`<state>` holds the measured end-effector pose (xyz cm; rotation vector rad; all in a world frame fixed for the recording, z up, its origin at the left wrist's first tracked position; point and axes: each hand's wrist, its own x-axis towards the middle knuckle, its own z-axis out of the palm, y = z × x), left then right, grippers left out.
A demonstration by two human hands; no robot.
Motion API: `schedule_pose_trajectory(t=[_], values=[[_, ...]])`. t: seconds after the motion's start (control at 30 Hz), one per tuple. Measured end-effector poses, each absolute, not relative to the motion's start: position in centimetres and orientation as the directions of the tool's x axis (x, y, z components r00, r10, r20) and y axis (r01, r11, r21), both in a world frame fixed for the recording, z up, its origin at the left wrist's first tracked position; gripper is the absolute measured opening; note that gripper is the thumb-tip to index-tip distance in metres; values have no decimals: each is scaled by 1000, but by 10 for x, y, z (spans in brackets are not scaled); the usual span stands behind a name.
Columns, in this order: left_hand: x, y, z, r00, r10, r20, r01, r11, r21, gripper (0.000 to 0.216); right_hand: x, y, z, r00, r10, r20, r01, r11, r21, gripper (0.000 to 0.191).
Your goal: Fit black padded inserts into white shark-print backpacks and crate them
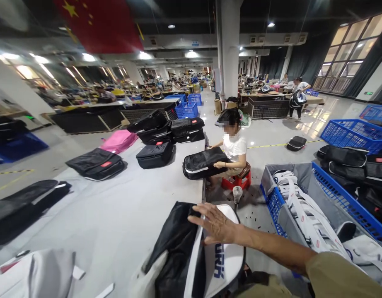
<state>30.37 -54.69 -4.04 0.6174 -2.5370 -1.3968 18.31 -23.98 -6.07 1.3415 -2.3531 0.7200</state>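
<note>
black-and-white backpack (191, 256) overhangs the table (116, 215) edge; the right hand (214, 225) lies flat on top, fingers spread, gripping nothing. it could slide off. left hand unseen.

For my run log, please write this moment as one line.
right hand: flat on black-and-white bag | left hand: not in view | bag: on table edge | co-worker: seated, holds black bag

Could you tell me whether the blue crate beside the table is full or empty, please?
Partly full: the blue crate holds white printed bags, with its grey lining still showing.
</note>
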Motion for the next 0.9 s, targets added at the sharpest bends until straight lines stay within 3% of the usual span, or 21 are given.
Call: schedule_pose_trajectory(t=[0.13, 0.2, 0.27, 0.33, 0.43, 0.57, 0.7, 0.8, 0.9], values=[[268, -505, -2, -958, -193, -213, -252, 206, 946, 52, 193, -223, -36, -350, -708, 613, -916, 395, -67, 61], [249, -479, 14, -971, -47, -236, -239, 84, 967, 49, 199, -207, -32, -366, -643, 672, -890, 453, -50, 46], [231, -453, 20, -966, 121, -227, -226, 23, 974, 48, 206, -187, -32, -408, -578, 706, -861, 501, -87, 46], [217, -428, 17, -947, 241, -211, -200, 71, 977, 51, 218, -163, -33, -484, -499, 719, -822, 540, -178, 63], [211, -392, -2, -964, 219, -148, -102, 210, 972, 60, 239, -126, -33, -602, -367, 709, -720, 633, -283, 79], [225, -344, -39, -987, 159, -3, 55, 361, 931, 83, 256, -84, -37, -671, -245, 700, -549, 798, -246, 67], [221, -301, -72, -951, 227, 211, 306, 582, 753, 117, 245, -53, -44, -681, -159, 715, -433, 875, -218, 52], [189, -285, -90, -877, 357, 320, 478, 594, 647, 101, 218, -38, -54, -697, -114, 708, -362, 908, -209, 50], [143, -280, -111, -843, 405, 355, 536, 571, 622, 84, 179, -29, -70, -744, -115, 658, -334, 918, -216, 59]])
